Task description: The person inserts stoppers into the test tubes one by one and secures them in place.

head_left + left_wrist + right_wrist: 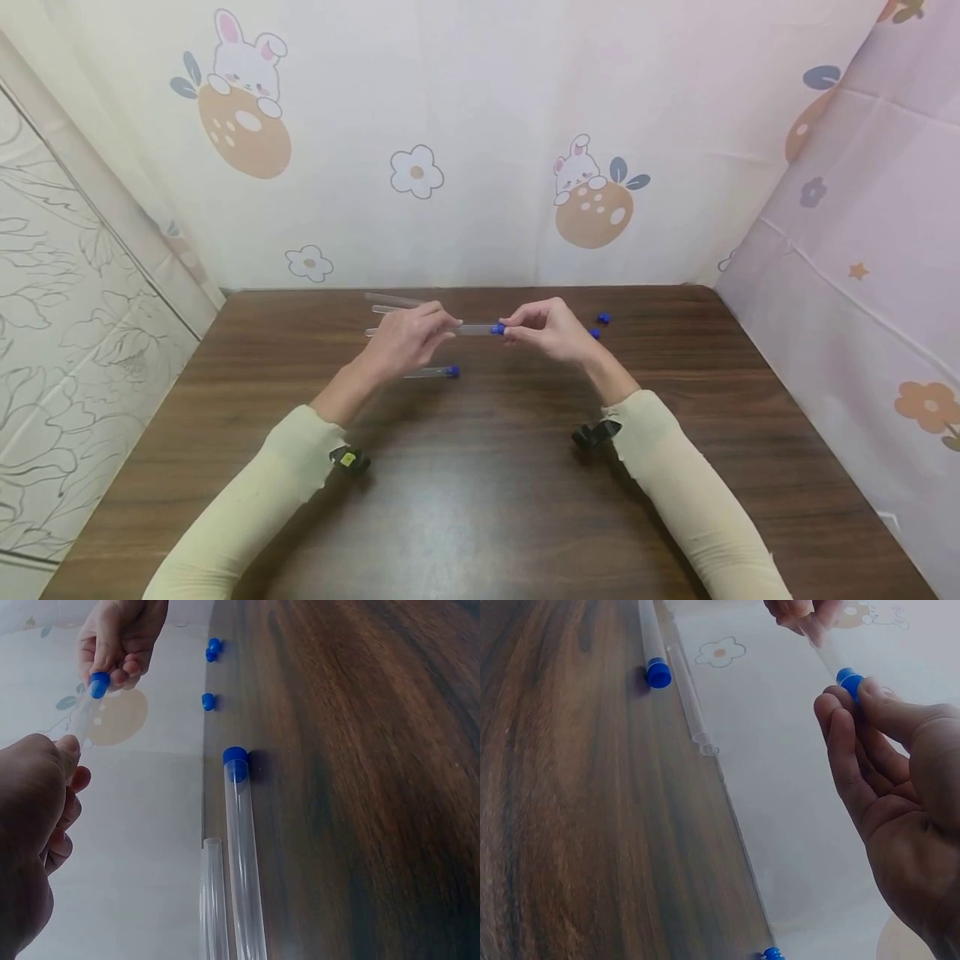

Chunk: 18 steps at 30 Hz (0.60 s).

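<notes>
Above the table, my left hand (411, 337) grips a clear test tube (474, 330) that points to the right. Thumb and forefinger of my right hand (553, 330) pinch the blue cap (849, 681) at the tube's right end. In the right wrist view the cap sits at the tube's mouth; how deep it is seated I cannot tell. Below my left hand on the table lies another test tube (244, 855) with a blue cap (235, 756) on it. An uncapped tube (214, 900) lies beside it, partly cut off in the left wrist view.
More clear tubes (386, 309) lie behind my left hand, partly covered by it. Loose blue caps (603, 318) lie on the wooden table (465, 483) to the right of my right hand. A patterned curtain (480, 225) hangs along the table's back edge.
</notes>
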Tool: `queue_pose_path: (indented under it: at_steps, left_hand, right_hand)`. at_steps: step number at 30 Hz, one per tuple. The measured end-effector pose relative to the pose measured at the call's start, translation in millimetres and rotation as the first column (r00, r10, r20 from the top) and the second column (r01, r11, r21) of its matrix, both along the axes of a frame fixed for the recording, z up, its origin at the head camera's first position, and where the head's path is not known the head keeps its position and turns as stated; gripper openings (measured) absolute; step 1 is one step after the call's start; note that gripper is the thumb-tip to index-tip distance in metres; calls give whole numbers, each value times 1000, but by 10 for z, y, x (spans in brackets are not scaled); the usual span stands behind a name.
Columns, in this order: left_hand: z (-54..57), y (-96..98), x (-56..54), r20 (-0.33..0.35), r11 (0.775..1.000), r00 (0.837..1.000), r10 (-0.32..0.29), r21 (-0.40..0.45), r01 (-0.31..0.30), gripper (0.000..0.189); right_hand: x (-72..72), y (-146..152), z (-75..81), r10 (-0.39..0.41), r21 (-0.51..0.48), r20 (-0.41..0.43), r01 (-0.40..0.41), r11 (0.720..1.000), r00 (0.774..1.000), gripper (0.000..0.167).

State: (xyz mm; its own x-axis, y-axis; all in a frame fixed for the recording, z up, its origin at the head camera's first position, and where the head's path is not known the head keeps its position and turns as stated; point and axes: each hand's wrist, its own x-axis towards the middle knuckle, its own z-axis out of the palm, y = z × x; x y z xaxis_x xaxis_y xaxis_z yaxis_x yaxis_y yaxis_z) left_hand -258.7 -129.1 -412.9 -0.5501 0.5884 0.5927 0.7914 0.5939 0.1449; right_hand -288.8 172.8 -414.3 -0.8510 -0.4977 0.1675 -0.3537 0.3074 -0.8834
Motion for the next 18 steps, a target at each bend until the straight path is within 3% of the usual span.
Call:
queue_pose_path:
  at_steps: [18]
  left_hand:
    - [43, -10, -6, 51, 999, 998, 42, 18, -43, 14]
  right_hand:
    - [3, 4, 86, -8, 45, -11, 9, 999, 1000, 16]
